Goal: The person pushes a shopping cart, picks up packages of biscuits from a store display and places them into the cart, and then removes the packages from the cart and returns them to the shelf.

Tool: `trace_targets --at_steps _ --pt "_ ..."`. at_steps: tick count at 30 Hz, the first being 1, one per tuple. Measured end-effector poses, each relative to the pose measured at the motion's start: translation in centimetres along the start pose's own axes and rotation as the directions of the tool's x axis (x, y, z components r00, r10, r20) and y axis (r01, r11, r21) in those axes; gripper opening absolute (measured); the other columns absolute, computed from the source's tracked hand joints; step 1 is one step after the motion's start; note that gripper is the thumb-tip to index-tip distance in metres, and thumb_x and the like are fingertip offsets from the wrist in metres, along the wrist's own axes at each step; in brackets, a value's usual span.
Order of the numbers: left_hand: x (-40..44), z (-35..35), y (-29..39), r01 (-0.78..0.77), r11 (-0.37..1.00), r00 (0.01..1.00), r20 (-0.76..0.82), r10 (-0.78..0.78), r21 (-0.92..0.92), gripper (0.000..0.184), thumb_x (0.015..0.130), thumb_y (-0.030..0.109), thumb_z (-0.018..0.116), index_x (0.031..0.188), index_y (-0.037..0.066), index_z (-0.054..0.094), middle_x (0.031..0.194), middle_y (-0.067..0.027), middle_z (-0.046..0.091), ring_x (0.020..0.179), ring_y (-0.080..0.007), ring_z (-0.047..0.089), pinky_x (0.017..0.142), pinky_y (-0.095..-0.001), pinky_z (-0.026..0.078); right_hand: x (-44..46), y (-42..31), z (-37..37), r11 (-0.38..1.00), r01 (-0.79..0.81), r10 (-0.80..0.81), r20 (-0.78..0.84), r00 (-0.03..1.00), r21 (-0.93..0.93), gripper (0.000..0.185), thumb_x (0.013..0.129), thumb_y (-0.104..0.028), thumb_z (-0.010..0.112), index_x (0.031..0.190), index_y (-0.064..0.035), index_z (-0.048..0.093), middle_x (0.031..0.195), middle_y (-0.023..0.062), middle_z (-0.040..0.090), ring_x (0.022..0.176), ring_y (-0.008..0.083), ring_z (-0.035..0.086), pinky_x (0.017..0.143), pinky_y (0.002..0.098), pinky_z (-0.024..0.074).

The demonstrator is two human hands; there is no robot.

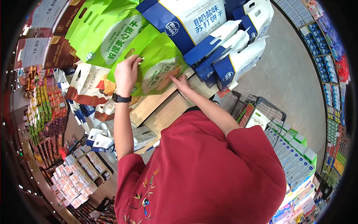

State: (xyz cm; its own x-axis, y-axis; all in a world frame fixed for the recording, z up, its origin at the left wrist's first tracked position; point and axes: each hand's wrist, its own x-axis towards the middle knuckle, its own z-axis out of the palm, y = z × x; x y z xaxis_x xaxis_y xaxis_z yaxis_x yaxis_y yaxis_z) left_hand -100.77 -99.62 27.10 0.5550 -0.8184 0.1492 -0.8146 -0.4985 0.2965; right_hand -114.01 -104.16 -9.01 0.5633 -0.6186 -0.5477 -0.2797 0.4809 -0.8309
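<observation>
A green bag of lemon sandwich biscuits (160, 72) is held tilted between my two hands at the front of the display. My left hand (126, 72), with a black watch on the wrist, is closed on its upper edge beside the handle hole. My right hand (181, 83) pinches the bag's lower right part, with some fingers hidden behind it. More green biscuit bags (106, 28) stand right behind. Blue and white soda biscuit bags (186, 22) are to their right, and a brown and white cracker bag (89, 84) sits left of my left hand.
Below the held bag is a wooden shelf (158, 108). White price signs (33, 52) stand at the upper left near brown cracker bags. A black wire shopping cart (266, 108) with a bag in it is at the right, by stacked boxes (289, 153). Grey floor (283, 71) stretches beyond.
</observation>
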Motion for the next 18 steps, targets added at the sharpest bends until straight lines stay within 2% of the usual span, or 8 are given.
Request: trace_targets --at_steps 3,6,9,12,13,17,18 --pt "-0.2 -0.3 0.1 0.011 1.000 1.000 -0.002 -0.011 0.026 0.023 0.092 0.027 0.064 0.099 0.007 0.073 0.081 -0.0186 0.068 0.076 -0.0372 0.066 0.066 -0.0424 0.051 -0.3 -0.3 0.1 0.990 0.026 -0.034 -0.056 0.998 -0.142 0.086 0.082 -0.056 0.074 0.126 0.0090 0.039 0.112 0.0163 0.057 0.099 0.0209 0.057 0.083 0.0313 0.0487" --pt "-0.6 -0.7 0.2 0.011 1.000 1.000 -0.015 -0.011 0.011 0.024 0.091 0.025 0.065 0.101 0.005 0.071 0.085 -0.0196 0.069 0.080 -0.0380 0.066 0.070 -0.0424 0.051 -0.7 -0.5 0.3 0.989 0.036 -0.050 -0.096 0.994 -0.144 0.089 0.081 -0.057 0.074 0.128 0.0102 0.038 0.108 0.0157 0.057 0.097 0.0209 0.057 0.084 0.0312 0.0477" --pt "-1.8 -1.4 -0.2 -0.127 0.983 0.986 -0.126 0.111 -0.130 0.024 0.089 0.017 0.067 0.109 0.004 0.068 0.100 -0.0192 0.069 0.093 -0.0370 0.066 0.081 -0.0409 0.051 -1.0 -1.0 0.3 0.991 0.041 -0.055 -0.108 0.993 -0.130 0.091 0.081 -0.058 0.073 0.131 0.0099 0.038 0.107 0.0152 0.057 0.096 0.0218 0.058 0.085 0.0321 0.0476" --pt "-4.6 -2.5 0.3 -0.237 0.968 0.921 -0.336 0.198 -0.078 0.032 0.087 0.009 0.068 0.117 0.004 0.063 0.115 -0.0170 0.066 0.107 -0.0356 0.061 0.093 -0.0408 0.047 -2.9 -2.9 0.0 0.983 0.052 -0.077 -0.139 0.987 -0.174 0.091 0.082 -0.058 0.072 0.131 0.0097 0.038 0.104 0.0145 0.058 0.095 0.0223 0.058 0.085 0.0318 0.0474" --pt "-5.9 -2.6 -0.1 -0.214 0.969 0.923 -0.350 0.159 -0.124 0.034 0.086 0.005 0.068 0.119 0.003 0.061 0.120 -0.0150 0.063 0.114 -0.0340 0.057 0.099 -0.0415 0.044 -2.5 -2.3 0.1 0.985 0.070 -0.093 -0.147 0.985 -0.156 0.092 0.082 -0.058 0.072 0.133 0.0100 0.038 0.104 0.0150 0.058 0.095 0.0228 0.058 0.085 0.0317 0.0478" --pt "-13.0 -1.8 -1.4 -0.199 0.972 0.850 -0.515 0.108 -0.125 0.028 0.086 0.001 0.065 0.113 0.002 0.062 0.116 -0.0145 0.065 0.111 -0.0322 0.059 0.097 -0.0415 0.045 -2.8 -0.9 0.4 0.982 0.098 -0.125 -0.163 0.979 -0.160 0.095 0.082 -0.057 0.071 0.136 0.0118 0.035 0.107 0.0179 0.061 0.098 0.0243 0.061 0.085 0.0304 0.0494" --pt "-15.1 -1.0 -1.9 -0.172 0.965 0.854 -0.518 0.047 -0.196 0.027 0.085 0.000 0.064 0.113 0.002 0.063 0.116 -0.0142 0.065 0.110 -0.0317 0.060 0.096 -0.0415 0.045 -3.5 -1.0 0.2 0.979 0.099 -0.129 -0.165 0.978 -0.178 0.096 0.083 -0.057 0.071 0.137 0.0125 0.034 0.109 0.0188 0.061 0.099 0.0246 0.062 0.084 0.0300 0.0499"
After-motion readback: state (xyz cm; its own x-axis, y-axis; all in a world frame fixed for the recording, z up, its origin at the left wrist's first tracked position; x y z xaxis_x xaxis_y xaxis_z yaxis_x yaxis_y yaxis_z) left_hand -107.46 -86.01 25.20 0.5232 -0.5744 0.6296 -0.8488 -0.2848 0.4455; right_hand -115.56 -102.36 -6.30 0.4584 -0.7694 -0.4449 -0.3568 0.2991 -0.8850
